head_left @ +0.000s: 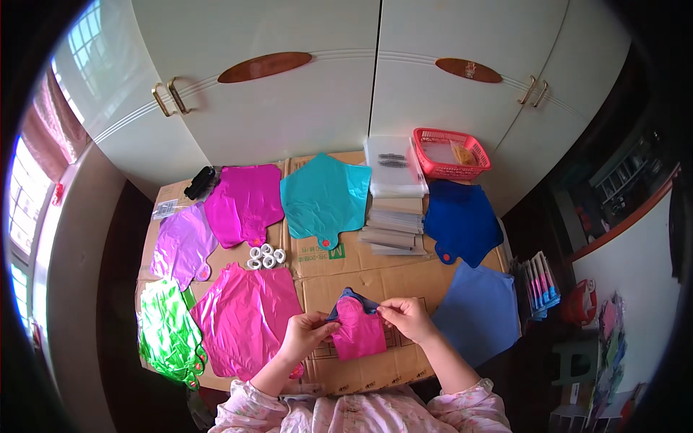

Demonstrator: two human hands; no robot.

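Close to the table's front edge, my left hand pinches the left side of a small folded stack of flat foil balloons. My right hand pinches the upper right corner of the same stack. Its front is a bright pink foil balloon with a rounded top, and a dark blue foil layer shows behind it along the upper edge. Both hands are closed, thumb against fingers. Left of my left hand lies a large pink foil balloon; a light blue foil balloon lies right of my right hand.
Cardboard covers the table. Around it lie green, lilac, magenta, teal and navy foil balloons. White ribbon rolls, clear bags, a card stack and a red basket also stand there.
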